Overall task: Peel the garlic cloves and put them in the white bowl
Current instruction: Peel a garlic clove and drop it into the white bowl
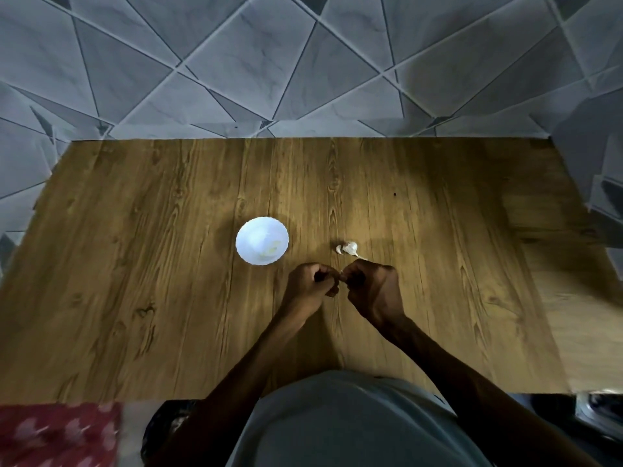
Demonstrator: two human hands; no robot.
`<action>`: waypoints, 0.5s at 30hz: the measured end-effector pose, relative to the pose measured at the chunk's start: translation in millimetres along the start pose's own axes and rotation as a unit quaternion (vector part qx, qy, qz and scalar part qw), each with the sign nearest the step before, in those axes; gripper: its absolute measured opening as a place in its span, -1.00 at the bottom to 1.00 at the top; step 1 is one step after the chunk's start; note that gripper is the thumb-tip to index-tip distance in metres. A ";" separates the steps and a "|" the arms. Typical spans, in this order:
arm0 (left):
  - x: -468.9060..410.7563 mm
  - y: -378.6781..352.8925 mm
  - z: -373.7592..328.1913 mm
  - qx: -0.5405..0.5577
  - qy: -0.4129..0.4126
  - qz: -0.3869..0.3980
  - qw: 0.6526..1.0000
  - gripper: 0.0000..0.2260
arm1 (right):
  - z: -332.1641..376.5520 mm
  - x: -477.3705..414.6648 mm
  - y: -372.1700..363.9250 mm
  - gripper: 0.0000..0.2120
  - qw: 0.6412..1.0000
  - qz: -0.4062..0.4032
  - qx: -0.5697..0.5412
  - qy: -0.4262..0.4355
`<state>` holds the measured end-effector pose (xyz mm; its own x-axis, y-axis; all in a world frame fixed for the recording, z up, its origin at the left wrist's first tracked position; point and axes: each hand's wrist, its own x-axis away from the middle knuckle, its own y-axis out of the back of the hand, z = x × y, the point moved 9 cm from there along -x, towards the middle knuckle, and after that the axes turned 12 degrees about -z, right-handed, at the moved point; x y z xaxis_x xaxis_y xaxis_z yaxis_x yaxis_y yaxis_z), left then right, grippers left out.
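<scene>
Step in hand: peeling, by my reading; both hands meet over the wooden table, at about 6 o'clock from its middle.
Left hand: fingers curled inward, the tips pinching something small where the two hands meet.
Right hand: clenched the same way, thumb and fingertips nipping the same spot from the other side.
Clove: probably held between the two sets of fingertips, but the fingers hide nearly all of it and the light is dim, so how much skin is off cannot be told.
Loose garlic cloves: two or so pale pieces lying on the table at 12 o'clock from where the hands meet, just beyond the right knuckles, apart from both hands.
White bowl: upright at 10 o'clock from the hands, near but not touching them; pale yellowish bits lie inside, likely peeled garlic.
Progress: seemingly partway, with some in the bowl and some left on the table.
Next move calls for: stripping the skin free with the fingertips, then carrying the bare clove towards 10 o'clock and letting go over the bowl.
Elsewhere: a red patterned cloth at 7 o'clock, off the table.
</scene>
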<state>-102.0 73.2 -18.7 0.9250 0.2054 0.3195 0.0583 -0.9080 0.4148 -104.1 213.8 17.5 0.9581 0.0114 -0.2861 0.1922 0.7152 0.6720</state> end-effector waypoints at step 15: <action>-5.0 10.8 19.4 0.147 0.125 0.069 0.979 -0.84 | -15.4 -5.8 -11.0 -0.87 0.988 0.046 -0.126 -0.080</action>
<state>-98.8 55.4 -32.4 0.8136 0.1230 0.5683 0.0786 -0.9917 0.1021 -115.1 216.7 1.2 0.9943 -0.0116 -0.1061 0.0628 0.8676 0.4933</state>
